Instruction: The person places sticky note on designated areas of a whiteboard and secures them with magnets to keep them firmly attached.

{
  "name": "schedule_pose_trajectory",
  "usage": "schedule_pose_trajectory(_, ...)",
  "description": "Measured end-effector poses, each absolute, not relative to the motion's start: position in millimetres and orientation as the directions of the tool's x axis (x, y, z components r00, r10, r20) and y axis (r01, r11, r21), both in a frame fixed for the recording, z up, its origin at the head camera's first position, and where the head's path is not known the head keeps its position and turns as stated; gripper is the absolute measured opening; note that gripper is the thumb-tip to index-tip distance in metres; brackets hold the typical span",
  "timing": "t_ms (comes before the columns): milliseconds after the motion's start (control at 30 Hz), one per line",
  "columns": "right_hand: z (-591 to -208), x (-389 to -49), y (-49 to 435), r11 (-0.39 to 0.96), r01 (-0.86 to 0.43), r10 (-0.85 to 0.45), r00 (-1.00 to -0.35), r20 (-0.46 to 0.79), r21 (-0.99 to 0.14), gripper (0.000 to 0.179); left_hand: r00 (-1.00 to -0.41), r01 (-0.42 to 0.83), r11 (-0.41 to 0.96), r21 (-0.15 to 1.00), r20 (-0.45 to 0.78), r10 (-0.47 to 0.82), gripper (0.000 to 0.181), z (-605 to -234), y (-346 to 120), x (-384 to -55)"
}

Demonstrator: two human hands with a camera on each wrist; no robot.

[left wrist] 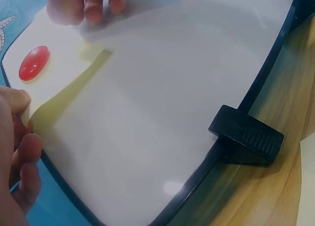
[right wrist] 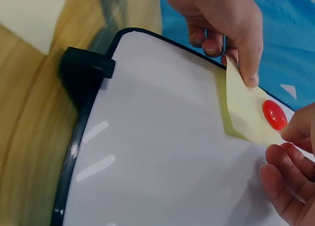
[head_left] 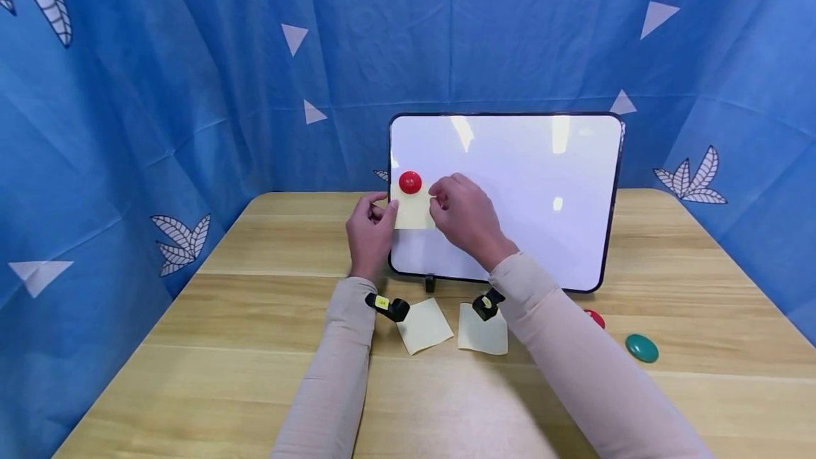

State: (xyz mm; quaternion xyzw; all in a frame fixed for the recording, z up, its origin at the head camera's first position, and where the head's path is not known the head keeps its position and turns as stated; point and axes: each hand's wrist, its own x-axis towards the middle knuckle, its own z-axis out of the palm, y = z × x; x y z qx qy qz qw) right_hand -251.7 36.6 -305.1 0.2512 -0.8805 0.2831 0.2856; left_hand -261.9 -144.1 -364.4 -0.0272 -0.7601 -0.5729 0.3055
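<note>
A pale yellow sticky note [head_left: 413,211] lies against the left part of a whiteboard [head_left: 510,197], its lower edge lifting off the surface in both wrist views. A round red magnet [head_left: 410,182] sits over its top. My left hand [head_left: 372,232] pinches the note's left edge at the board's frame, thumb in front and fingers behind, as the right wrist view shows. With thumb and index finger together, my right hand [head_left: 468,218] pinches at the note's upper right edge, close beside the magnet [right wrist: 274,114]. Its other fingers are loosely bent.
Two more sticky notes, a left one [head_left: 425,326] and a right one [head_left: 482,331], lie on the wooden table [head_left: 223,346] before the board. A green magnet [head_left: 642,348] and a partly hidden red one [head_left: 596,317] lie right of my right forearm. Black feet [left wrist: 248,135] support the board.
</note>
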Motion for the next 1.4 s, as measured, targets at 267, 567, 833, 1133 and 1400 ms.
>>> schedule_pose_trajectory(267, -315.4, -236.6, 46.7, 0.722, -0.599, -0.288, -0.714, 0.638, -0.345, 0.013, -0.818, 0.385, 0.346, 0.855, 0.49, -0.301, 0.033, -366.3, -146.2, -263.8)
schedule_pose_trajectory(567, -311.8, -221.0, 68.9, 0.709, -0.59, -0.265, -0.731, 0.629, -0.387, 0.011, -0.82, 0.378, 0.349, 0.857, 0.486, -0.304, 0.033, -366.9, -146.1, -264.9)
schedule_pose_trajectory(833, -318.7, -213.0, 93.8, 0.685, -0.63, -0.286, -0.694, 0.661, -0.366, 0.007, -0.828, 0.373, 0.328, 0.868, 0.471, -0.304, 0.03, -367.6, -146.3, -265.4)
schedule_pose_trajectory(1133, -322.3, -211.6, 119.0, 0.669, -0.676, -0.332, -0.644, 0.689, -0.309, 0.005, -0.828, 0.36, 0.322, 0.876, 0.459, -0.322, 0.03, -365.8, -148.8, -264.8)
schedule_pose_trajectory(1400, -326.5, -203.0, 141.6, 0.712, -0.62, -0.325, -0.708, 0.627, -0.33, 0.006, -0.838, 0.344, 0.319, 0.883, 0.442, -0.32, 0.03, -368.0, -148.7, -266.3)
